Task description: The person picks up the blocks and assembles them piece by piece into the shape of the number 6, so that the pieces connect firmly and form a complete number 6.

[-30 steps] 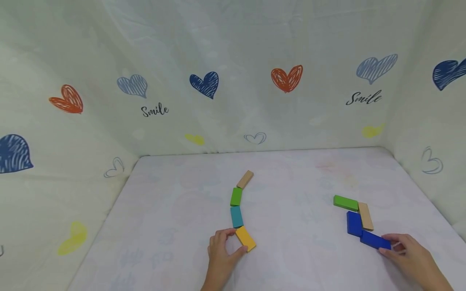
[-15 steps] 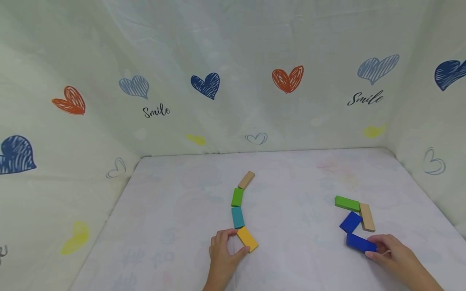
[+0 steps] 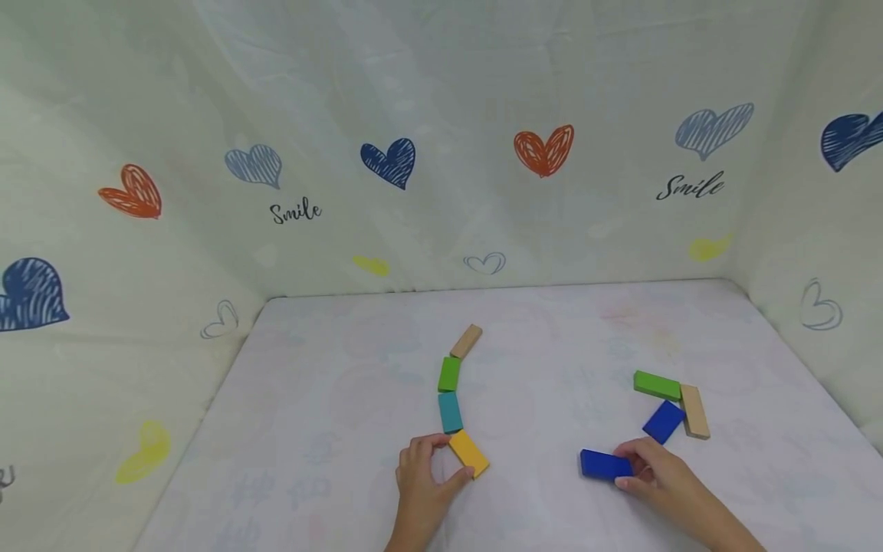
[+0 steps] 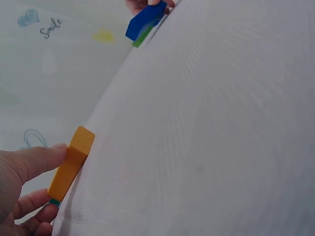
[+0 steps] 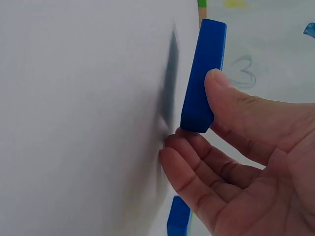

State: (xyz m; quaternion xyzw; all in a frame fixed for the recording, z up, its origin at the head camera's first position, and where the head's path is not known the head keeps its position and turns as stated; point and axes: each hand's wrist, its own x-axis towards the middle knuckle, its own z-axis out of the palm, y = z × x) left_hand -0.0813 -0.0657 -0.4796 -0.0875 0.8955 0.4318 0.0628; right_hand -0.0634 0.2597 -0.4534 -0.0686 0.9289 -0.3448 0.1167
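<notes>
My left hand (image 3: 422,484) pinches a yellow block (image 3: 468,454) between thumb and fingers. That block lies flat at the near end of a curved row, where its far corner meets a teal block (image 3: 451,412). Beyond the teal one come a green block (image 3: 449,374) and a natural wood block (image 3: 466,341). My right hand (image 3: 664,477) grips a blue block (image 3: 604,464) by its right end. In the right wrist view the held blue block (image 5: 203,78) is raised off the table, its shadow apart from it.
To the right lies a small group: a second blue block (image 3: 664,422), another green block (image 3: 657,385) and another wood block (image 3: 694,412). A white cloth covers the table (image 3: 331,429). Behind it hangs a pale curtain (image 3: 455,84) printed with hearts.
My right hand has carried its blue block left, away from the right-hand group. The other blue block there has turned and shifted slightly. My left hand and its row stay put.
</notes>
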